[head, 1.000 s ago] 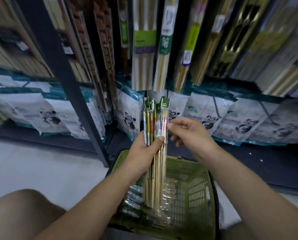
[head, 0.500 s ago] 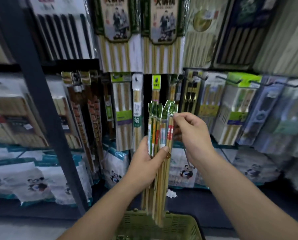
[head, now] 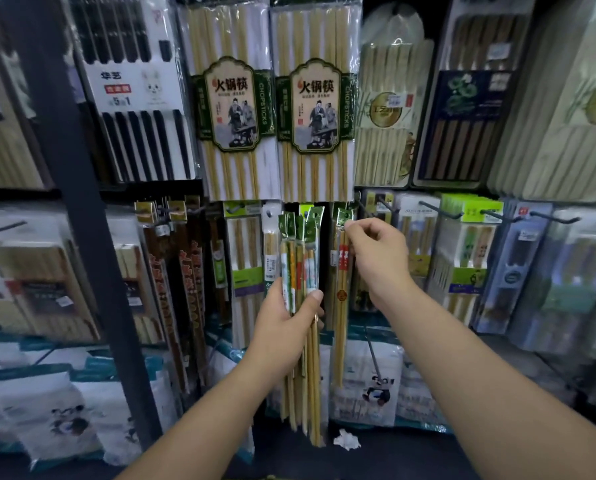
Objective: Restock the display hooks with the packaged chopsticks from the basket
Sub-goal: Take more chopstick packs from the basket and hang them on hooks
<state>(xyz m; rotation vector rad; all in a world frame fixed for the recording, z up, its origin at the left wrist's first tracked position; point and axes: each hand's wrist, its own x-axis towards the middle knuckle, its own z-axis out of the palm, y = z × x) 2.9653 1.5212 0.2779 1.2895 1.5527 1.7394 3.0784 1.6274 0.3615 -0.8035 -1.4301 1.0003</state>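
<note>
A dark metal upright [head: 78, 237] runs from 11 o'clock down to 7 o'clock. At 12 o'clock two big hot-pot chopstick packs [head: 232, 98] hang side by side, with a pack of black chopsticks [head: 140, 98] towards 10 o'clock. Panda-printed bags [head: 376, 389] sit at 6 o'clock, with a crumpled white scrap [head: 347, 439] just below.

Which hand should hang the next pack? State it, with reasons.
Right. The right hand pinches one pack by its green header, raised level with the hooks. The left hand is lower and grips the bundle of remaining packs, so it has no free fingers.
</note>
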